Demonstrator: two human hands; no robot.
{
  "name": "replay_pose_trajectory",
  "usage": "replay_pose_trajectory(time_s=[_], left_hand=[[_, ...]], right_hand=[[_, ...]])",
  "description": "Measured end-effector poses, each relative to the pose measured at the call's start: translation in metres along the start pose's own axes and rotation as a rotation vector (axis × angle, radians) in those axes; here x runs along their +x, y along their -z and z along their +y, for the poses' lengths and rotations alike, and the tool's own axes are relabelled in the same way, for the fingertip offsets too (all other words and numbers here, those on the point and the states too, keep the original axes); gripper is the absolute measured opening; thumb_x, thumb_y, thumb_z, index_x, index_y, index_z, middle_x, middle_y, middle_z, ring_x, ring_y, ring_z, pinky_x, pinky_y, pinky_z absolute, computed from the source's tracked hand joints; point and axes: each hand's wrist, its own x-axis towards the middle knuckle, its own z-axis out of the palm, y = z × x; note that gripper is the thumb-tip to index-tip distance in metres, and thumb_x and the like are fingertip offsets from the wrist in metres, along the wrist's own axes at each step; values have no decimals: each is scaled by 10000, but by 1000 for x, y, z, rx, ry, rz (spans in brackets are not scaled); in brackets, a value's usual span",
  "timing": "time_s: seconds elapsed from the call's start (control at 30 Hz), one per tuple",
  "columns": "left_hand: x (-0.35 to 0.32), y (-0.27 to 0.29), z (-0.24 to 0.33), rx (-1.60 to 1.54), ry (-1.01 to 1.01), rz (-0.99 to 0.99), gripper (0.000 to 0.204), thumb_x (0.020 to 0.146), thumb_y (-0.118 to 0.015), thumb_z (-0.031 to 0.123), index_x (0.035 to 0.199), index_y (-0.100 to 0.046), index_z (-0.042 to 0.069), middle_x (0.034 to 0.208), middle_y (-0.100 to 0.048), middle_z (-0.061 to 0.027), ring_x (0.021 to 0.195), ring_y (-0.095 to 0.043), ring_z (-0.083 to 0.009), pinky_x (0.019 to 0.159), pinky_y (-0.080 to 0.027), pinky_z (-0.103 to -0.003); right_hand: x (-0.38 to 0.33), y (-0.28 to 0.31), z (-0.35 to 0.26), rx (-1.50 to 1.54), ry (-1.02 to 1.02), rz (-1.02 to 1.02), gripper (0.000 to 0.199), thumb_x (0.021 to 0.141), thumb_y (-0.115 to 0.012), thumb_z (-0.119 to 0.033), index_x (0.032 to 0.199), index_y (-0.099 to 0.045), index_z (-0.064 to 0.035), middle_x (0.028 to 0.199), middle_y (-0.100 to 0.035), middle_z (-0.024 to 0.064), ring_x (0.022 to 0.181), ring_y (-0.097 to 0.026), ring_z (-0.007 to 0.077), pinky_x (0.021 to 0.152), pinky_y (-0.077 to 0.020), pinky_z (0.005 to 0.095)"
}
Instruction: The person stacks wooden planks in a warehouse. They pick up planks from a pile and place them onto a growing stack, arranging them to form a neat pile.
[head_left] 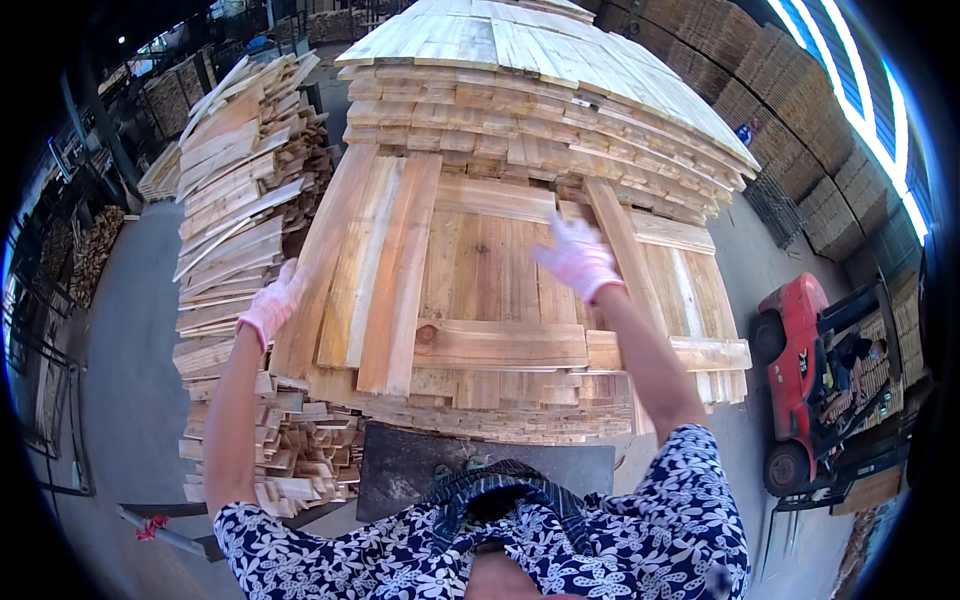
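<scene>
My left hand (272,300), in a pink and white glove, rests with its fingers stretched along the left edge of a long plank (325,255). Beside this plank lie a paler plank (362,265) and a reddish-brown plank (401,270), all running away from me on top of a wide wood stack. My right hand (580,258), gloved alike and slightly blurred, hovers with spread fingers over the stack. Nearest to it is a slanted plank (625,250). A knotted crosswise board (500,345) lies in front, and another crosswise board (490,198) lies farther back.
Behind rises a higher stack of layered boards (540,125). To the left stands a loose pile of thin wood pieces (235,220). A dark mat (400,470) lies at my feet. A red forklift (795,370) with a person in it stands on the right.
</scene>
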Motion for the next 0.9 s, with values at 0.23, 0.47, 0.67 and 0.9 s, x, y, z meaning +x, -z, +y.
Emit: replay_pose_trajectory(time_s=[0.23,0.47,0.67,0.9], left_hand=[[-12,-9,19,-216,125,63,817,1005,-312,690,1632,-122,202,1470,-509,-278,1338,-510,-448,1093,-375,-496],[-26,-3,24,-182,158,70,843,999,-332,680,1635,-148,157,1509,-470,-262,1378,-466,-448,1141,-356,-461],[-30,8,47,-202,168,62,871,989,-336,703,1636,-138,156,1479,-499,-269,1353,-497,-438,1126,-370,-461],[-30,3,39,-265,162,15,853,1001,-338,682,1637,-118,157,1361,-596,-283,1271,-569,-433,1078,-410,-471]], right_hand=[[-38,-12,152,-22,-453,-148,1020,783,-737,-478,1616,-210,-215,1437,-437,340,1289,-534,464,1052,-464,506],[-14,-19,101,462,-122,-165,1022,792,-749,-468,1598,-249,-84,1405,-563,275,1297,-567,376,1089,-441,424],[-5,-36,-40,141,-254,-182,1061,829,-690,-564,1614,-119,-135,1450,-439,378,1309,-524,492,1061,-447,523],[-25,-58,-33,-5,-189,-284,1002,882,-544,-704,1621,-151,-154,1362,-553,344,1255,-566,490,1057,-442,540]])
